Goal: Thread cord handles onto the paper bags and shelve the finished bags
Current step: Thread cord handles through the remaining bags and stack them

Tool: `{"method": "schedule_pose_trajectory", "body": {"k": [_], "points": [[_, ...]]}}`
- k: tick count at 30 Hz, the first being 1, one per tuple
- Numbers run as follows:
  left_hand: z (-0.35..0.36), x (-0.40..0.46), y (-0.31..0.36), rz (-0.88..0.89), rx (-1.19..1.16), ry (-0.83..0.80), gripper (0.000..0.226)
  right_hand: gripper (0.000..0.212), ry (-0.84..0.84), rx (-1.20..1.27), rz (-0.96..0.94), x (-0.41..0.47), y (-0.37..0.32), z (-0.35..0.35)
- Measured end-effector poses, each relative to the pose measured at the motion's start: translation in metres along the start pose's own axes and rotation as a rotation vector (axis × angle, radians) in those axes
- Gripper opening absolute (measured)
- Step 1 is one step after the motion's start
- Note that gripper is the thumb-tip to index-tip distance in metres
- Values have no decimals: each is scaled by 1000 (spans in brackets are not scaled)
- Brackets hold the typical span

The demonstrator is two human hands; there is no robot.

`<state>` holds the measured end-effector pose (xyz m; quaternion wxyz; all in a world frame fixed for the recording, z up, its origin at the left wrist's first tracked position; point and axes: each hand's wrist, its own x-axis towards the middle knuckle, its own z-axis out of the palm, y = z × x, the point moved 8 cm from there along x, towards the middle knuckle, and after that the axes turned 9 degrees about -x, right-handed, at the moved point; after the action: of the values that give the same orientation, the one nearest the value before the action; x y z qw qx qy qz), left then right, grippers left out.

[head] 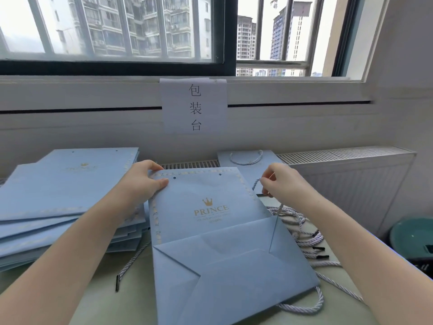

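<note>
A flat light-blue paper bag (210, 221) printed with a gold crown and "PRINCE" lies in front of me, its folded bottom towards me and two punched holes near its far edge. My left hand (145, 177) pinches the bag's top left corner. To the right of the bag, my right hand (281, 181) pinches a white twisted cord (280, 208) just above the table. A pile of loose cords (304, 233) with black tips lies under that hand.
A stack of flat blue bags (58, 200) sits at the left. One finished bag with a cord handle (246, 158) stands against the wall behind. A single cord (131, 261) lies left of the bag. A radiator (351, 174) and a teal basin (412, 238) are at the right.
</note>
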<state>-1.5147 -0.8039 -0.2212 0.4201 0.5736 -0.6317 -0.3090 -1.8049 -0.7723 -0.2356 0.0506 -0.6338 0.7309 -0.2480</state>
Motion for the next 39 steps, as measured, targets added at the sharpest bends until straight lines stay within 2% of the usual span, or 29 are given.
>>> {"method": "schedule_pose_trajectory", "body": {"k": [5,10,14,21,26,29,31,33,35,38,39], "points": [[0,0,2,4,-32,-13,28,10,158,432,-55,-5,-13,-22],[7,-2,2,1,-144,-37,23,13,342,731,-103,-14,-16,-46],[19,-2,2,15,-145,-72,26,15,377,883,-143,-20,-24,-56],[31,-4,1,74,68,-52,34,10,213,982,-244,-28,-50,-53],[46,-11,5,95,258,-142,38,8,102,960,-264,-32,-60,-40],[49,-16,20,169,177,-129,33,8,65,874,-271,-34,-65,-29],[52,-22,35,240,15,-169,36,8,69,809,-305,-36,-71,-26],[63,-34,48,223,-145,-334,40,7,102,766,-334,-38,-75,-25],[77,-47,54,173,-196,-479,43,7,131,767,-354,-41,-78,-26],[88,-56,59,167,-183,-558,14,7,153,783,-360,-42,-79,-27],[89,-56,59,176,-165,-558,11,7,163,788,-355,-41,-77,-28]]}}
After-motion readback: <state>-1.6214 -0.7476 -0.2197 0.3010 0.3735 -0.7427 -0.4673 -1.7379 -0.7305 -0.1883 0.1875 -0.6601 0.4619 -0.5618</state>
